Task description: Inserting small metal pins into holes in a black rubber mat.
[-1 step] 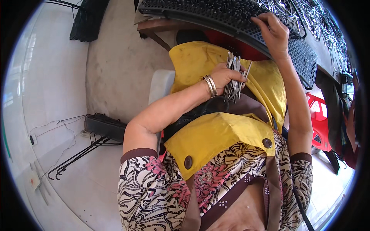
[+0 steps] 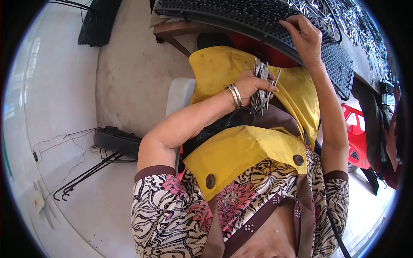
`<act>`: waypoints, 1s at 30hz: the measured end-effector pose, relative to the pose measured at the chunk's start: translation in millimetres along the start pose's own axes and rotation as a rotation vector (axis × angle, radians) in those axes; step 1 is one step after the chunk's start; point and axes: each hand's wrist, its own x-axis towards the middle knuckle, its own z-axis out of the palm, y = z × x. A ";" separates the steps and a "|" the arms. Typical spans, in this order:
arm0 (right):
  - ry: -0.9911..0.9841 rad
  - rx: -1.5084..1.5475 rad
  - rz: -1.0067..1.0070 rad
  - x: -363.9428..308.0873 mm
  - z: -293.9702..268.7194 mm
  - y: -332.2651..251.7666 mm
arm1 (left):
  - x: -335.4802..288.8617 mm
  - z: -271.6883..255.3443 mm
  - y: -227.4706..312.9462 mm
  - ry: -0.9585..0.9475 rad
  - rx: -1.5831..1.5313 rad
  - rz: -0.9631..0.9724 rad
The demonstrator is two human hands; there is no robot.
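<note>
My left hand (image 2: 248, 87) is closed round a bundle of thin metal strips (image 2: 260, 96), held over my lap. One strip leans out to the right of the bundle. My right hand (image 2: 308, 38) reaches to the near edge of a long black tray (image 2: 271, 39) full of holes. Many small dark rods stand upright in it. The thumb and forefinger of that hand are pinched together over the holes; whatever lies between their tips is too small to make out.
Loose metal strips (image 2: 361, 21) lie heaped beyond the tray at the far right. A second perforated black panel (image 2: 337, 64) stands beside my right forearm. A red plastic stool (image 2: 356, 135) is at the right. Dark hooked rods (image 2: 84, 174) and a black rack (image 2: 116, 141) lie left.
</note>
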 end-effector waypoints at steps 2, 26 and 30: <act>-0.056 0.044 0.084 -0.8 0.6 -1.4 | 0.6 -0.7 -0.2 -0.020 0.002 0.000; -0.321 0.731 1.070 -75.7 -29.1 -60.2 | -1.5 3.0 1.2 -0.068 0.131 0.061; -0.113 0.519 0.947 -58.6 -29.9 -45.1 | 2.3 -2.4 -1.1 -0.053 0.069 0.065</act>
